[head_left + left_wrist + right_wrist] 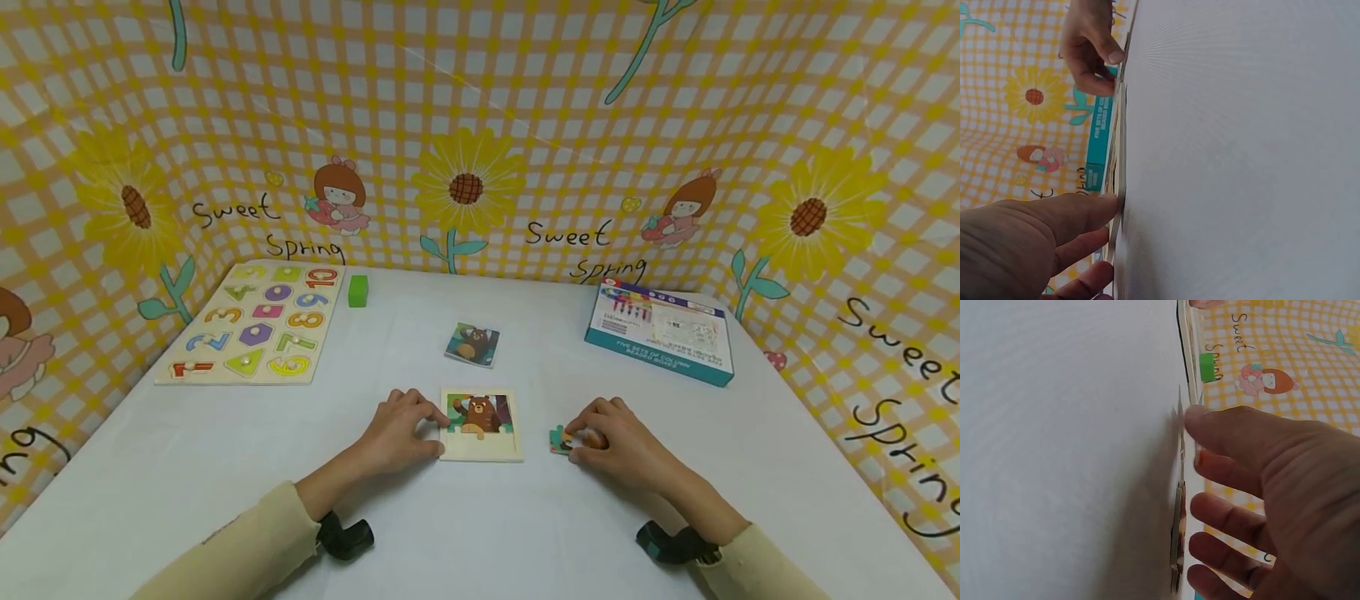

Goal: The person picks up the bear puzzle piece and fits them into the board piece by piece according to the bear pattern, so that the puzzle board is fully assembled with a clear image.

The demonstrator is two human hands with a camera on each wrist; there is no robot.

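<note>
Apparently light and stiff, the board (492,447) lay midway between the left and right edges of the table (450,533), well apart from its far edge; its rim seemed the best hold. The left hand (401,437) touched its left edge, thumb and forefinger spread apart. Toward the table's right edge, the right hand (621,442) was over loose pieces (556,440); whether it pinched one, I could not tell. Those looked thin, rigid, perhaps slippery, best taken by opposite edges.

Even light, soft shadows; wrist views hazier.
</note>
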